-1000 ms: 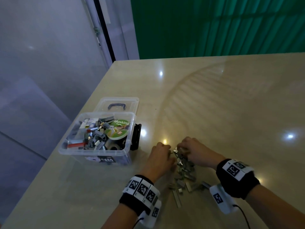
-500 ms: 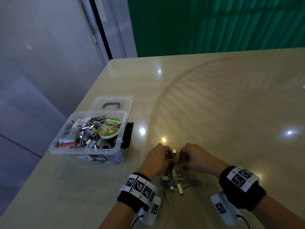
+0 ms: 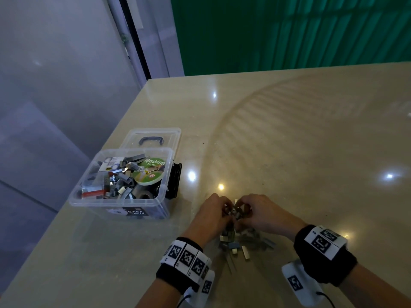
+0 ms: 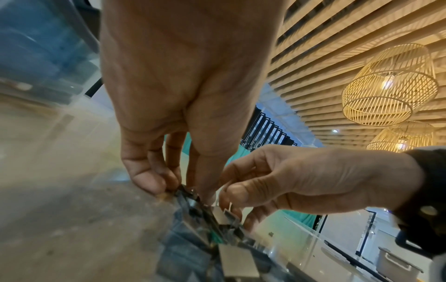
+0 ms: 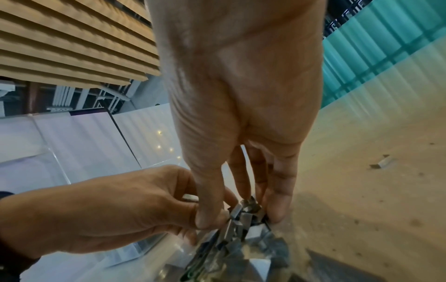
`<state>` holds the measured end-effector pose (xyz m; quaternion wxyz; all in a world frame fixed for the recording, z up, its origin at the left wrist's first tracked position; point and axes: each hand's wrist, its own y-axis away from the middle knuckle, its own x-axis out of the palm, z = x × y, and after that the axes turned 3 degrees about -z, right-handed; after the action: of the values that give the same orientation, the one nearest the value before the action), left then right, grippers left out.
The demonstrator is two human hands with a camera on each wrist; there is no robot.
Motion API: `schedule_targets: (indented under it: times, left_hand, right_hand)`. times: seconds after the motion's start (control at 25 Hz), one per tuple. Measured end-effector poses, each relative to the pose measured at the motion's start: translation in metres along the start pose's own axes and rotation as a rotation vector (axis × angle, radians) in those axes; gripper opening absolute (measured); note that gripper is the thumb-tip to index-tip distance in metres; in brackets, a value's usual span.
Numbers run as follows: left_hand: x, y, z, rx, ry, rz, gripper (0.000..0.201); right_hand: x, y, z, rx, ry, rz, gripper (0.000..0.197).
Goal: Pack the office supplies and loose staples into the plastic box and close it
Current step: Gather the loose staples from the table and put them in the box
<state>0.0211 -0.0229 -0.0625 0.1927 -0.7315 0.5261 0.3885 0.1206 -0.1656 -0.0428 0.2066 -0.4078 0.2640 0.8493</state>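
A clear plastic box stands open at the table's left edge, holding staple strips, a red item and a green masking tape roll. Its lid with a dark handle lies flat behind it. Right of the box, my left hand and right hand meet fingertip to fingertip, both pinching a bunch of staple strips lifted just off the table. The wrist views show the left hand and right hand curled around the staple strips. More loose staples lie below the hands.
The beige table stretches bare to the right and back. Its left edge runs close beside the box, with the floor below. One stray staple piece lies apart on the table in the right wrist view.
Both hands have drawn together and lifted a bunch of staples slightly off the pile; a second ago they were spread lower on the pile. The box has not moved.
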Motion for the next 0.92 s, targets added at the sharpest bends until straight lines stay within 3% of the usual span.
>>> schedule_targets:
  times: [0.08, 0.2, 0.36, 0.48, 0.92]
  left_hand:
    - [0.0, 0.001, 0.0, -0.012, -0.011, 0.009, 0.032]
    - [-0.001, 0.0, 0.0, -0.003, -0.007, 0.009, 0.028]
    - [-0.001, -0.001, 0.007, -0.072, 0.097, 0.02, 0.027]
    - [-0.001, -0.001, 0.01, -0.105, 0.134, 0.037, 0.028]
    - [-0.005, 0.006, 0.015, -0.024, 0.168, 0.003, 0.009]
  right_hand:
    - [0.007, -0.002, 0.007, 0.014, 0.089, 0.013, 0.064]
    - [0.012, -0.004, 0.017, 0.037, 0.158, 0.013, 0.063]
    - [0.015, -0.004, 0.023, 0.051, 0.149, -0.012, 0.041]
    - [0.016, -0.003, 0.025, 0.077, 0.125, -0.03, 0.036]
    - [0.008, -0.001, 0.03, 0.08, 0.073, -0.037, 0.01]
